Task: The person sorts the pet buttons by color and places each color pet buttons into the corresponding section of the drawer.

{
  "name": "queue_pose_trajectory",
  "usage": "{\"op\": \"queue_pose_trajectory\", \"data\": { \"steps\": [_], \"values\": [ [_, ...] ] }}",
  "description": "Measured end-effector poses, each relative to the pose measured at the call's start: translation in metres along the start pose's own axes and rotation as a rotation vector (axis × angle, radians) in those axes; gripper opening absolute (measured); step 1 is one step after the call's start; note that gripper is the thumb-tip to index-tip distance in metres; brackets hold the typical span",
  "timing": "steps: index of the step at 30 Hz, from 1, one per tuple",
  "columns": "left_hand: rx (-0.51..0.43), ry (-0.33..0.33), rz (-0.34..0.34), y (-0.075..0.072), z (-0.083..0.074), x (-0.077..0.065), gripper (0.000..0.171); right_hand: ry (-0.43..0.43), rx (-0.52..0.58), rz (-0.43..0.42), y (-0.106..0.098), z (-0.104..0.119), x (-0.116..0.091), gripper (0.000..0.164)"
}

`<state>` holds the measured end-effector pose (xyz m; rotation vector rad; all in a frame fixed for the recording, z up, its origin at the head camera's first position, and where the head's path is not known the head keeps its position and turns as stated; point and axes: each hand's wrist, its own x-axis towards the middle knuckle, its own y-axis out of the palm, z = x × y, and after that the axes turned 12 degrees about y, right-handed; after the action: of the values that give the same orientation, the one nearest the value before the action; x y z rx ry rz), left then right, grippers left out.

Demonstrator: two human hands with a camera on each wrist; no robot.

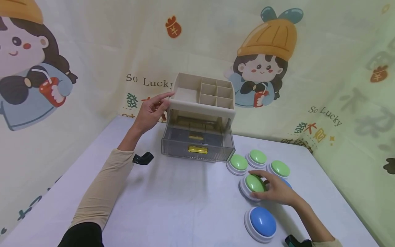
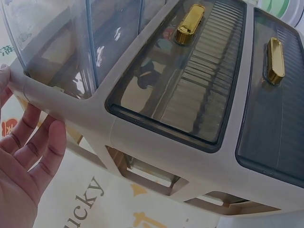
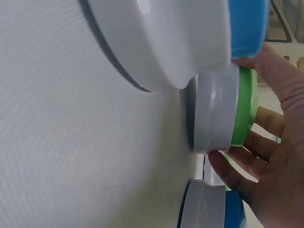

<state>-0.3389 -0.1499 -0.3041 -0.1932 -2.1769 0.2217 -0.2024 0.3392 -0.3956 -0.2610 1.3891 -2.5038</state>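
Observation:
My right hand (image 1: pixel 276 190) holds a round push button with a green cap (image 1: pixel 255 183) and white base by its sides, fingers and thumb spread around it. In the right wrist view, its base appears close to the tabletop. At the organizer's upper left corner, my left hand (image 1: pixel 149 115) touches the rim and side with its fingertips. This beige drawer organizer (image 1: pixel 202 107) has an open compartmented top. Its transparent upper drawer (image 1: pixel 176 148) is pulled out. The left wrist view shows more smoky drawer fronts (image 2: pixel 190 90) with gold handles; part of the left hand is cut off there.
Several other green-capped buttons (image 1: pixel 258 156) stand right of the organizer. A blue-capped button (image 1: pixel 263 221) is nearer me, and another blue cap (image 1: pixel 287 183) is partly behind the right hand. The white-covered table (image 1: pixel 179 202) meets a printed cloth backdrop (image 1: pixel 200 44).

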Motion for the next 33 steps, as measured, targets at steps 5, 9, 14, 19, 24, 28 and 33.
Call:
{"op": "queue_pose_trajectory", "data": {
  "steps": [5,9,14,19,24,28,33],
  "values": [
    [-0.004,0.002,-0.003,0.001,0.0,0.0,0.038,0.034,0.135,0.009,-0.004,-0.002,-0.001,0.065],
    [-0.009,0.009,-0.004,0.001,0.001,0.0,0.038,0.075,0.275,0.023,-0.006,-0.003,-0.002,0.061],
    [-0.014,0.01,-0.005,0.001,0.002,-0.001,0.038,0.081,0.348,0.024,-0.009,-0.003,-0.003,0.059],
    [-0.015,0.01,-0.005,0.0,0.002,-0.001,0.038,0.049,0.341,0.018,-0.011,0.004,-0.006,0.059],
    [-0.012,0.006,-0.002,0.0,0.001,-0.001,0.038,-0.012,0.359,0.043,-0.011,0.017,-0.01,0.06],
    [-0.007,0.002,-0.002,0.0,0.001,-0.001,0.038,-0.041,0.355,0.048,-0.013,0.027,-0.014,0.062],
    [0.006,-0.004,-0.003,0.0,0.001,-0.001,0.038,-0.082,0.411,0.047,-0.017,0.035,-0.015,0.063]
  ]
}}
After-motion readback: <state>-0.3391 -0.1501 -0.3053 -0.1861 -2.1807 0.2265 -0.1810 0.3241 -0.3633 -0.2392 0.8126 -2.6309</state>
